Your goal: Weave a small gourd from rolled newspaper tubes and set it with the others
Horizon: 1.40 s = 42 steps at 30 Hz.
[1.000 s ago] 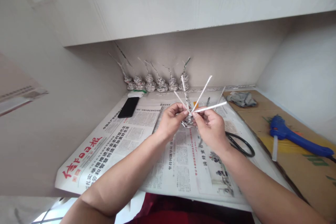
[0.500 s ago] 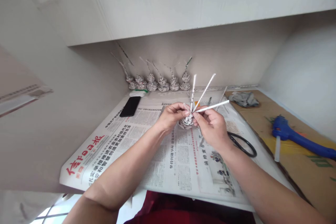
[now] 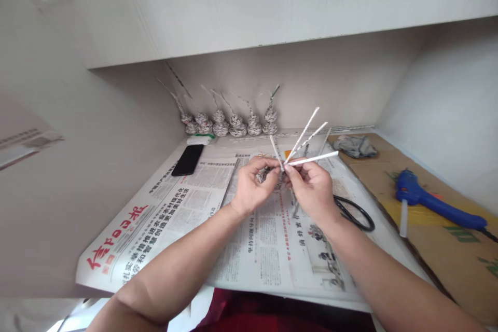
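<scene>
In the middle of the head view, above the newspaper, both hands hold a small woven newspaper gourd (image 3: pixel 263 174), mostly hidden behind the fingers. Several rolled paper sticks (image 3: pixel 304 135) fan up and out from its top. My left hand (image 3: pixel 252 184) is closed, thumb and fingertips pinching at the base of the sticks. My right hand (image 3: pixel 313 187) pinches the same spot from the other side, with one white paper stick (image 3: pixel 319 157) lying across its fingers. Black looped handles, apparently of scissors (image 3: pixel 356 213), lie just right of my right wrist.
Newspaper (image 3: pixel 155 228) covers the tabletop. Several finished-looking woven gourds (image 3: pixel 237 125) stand along the back wall. A black phone (image 3: pixel 188 160) lies at left. On cardboard (image 3: pixel 439 249) at right are a blue glue gun (image 3: pixel 436 202) and a crumpled grey cloth (image 3: pixel 356 146). A white panel (image 3: pixel 272 5) overhangs the back.
The upright stick has swung to the right, and another now leans left above my left hand. My left hand has turned over more of the woven gourd. The view has shifted slightly.
</scene>
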Motion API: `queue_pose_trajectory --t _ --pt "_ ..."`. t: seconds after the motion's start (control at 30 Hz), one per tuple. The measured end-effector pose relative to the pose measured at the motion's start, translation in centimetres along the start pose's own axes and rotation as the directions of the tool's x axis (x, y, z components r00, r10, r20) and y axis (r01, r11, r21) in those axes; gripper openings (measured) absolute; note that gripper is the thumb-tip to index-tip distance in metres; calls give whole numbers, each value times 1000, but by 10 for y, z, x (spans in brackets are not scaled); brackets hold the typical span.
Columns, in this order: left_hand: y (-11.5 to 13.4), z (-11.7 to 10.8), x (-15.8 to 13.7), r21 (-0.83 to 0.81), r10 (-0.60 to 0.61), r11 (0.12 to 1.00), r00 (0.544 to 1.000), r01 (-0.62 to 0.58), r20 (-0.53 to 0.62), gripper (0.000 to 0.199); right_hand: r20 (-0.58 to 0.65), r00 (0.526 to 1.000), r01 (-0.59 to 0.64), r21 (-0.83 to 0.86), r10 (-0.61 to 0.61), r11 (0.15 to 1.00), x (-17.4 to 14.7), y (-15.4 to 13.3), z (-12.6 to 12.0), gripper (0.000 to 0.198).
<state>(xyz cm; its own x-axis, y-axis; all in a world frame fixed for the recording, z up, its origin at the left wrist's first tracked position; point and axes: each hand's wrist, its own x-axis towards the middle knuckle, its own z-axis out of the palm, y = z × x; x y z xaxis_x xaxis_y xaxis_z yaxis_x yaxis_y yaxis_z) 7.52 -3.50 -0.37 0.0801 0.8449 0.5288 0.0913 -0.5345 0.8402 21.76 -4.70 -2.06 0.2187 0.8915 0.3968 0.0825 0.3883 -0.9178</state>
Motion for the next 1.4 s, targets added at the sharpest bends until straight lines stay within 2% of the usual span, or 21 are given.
queue_pose_trajectory --t 0.2,0.37,0.5,0.63,0.73,0.97,1.03,1.17,1.23,1.4 --pt "-6 4 2 -182 -227 957 974 225 14 19 23 999 -30 20 29 999 0 -4 1 23" --pt "-11 7 0 -281 -270 925 963 256 -14 19 16 998 -68 91 67 993 -1 -5 3 28" --pt "-12 9 -2 -382 -311 879 950 284 -8 20 27 996 -90 111 88 990 -2 -6 5 29" --pt "-13 10 -3 -450 -302 847 953 283 30 20 52 995 -87 127 81 988 -2 -4 5 28" --pt "-14 9 -2 -430 -292 855 954 289 60 20 44 998 -59 102 55 993 -2 -4 5 27" --pt "-10 6 1 -335 -295 896 955 291 42 23 44 998 -53 87 50 995 0 -5 1 26" --pt "-9 6 1 -327 -293 901 956 286 30 23 36 999 -11 47 9 999 0 -4 0 23" --pt "-8 7 0 -295 -291 915 957 276 -7 24 16 989 145 -161 -145 976 -4 -3 -2 16" --pt "-7 8 0 -290 -290 918 957 272 -18 23 18 984 176 -208 -176 962 -6 -2 -2 15" --pt "-5 8 1 -280 -292 920 956 274 -27 24 -15 987 154 -150 -158 977 -7 2 1 17"
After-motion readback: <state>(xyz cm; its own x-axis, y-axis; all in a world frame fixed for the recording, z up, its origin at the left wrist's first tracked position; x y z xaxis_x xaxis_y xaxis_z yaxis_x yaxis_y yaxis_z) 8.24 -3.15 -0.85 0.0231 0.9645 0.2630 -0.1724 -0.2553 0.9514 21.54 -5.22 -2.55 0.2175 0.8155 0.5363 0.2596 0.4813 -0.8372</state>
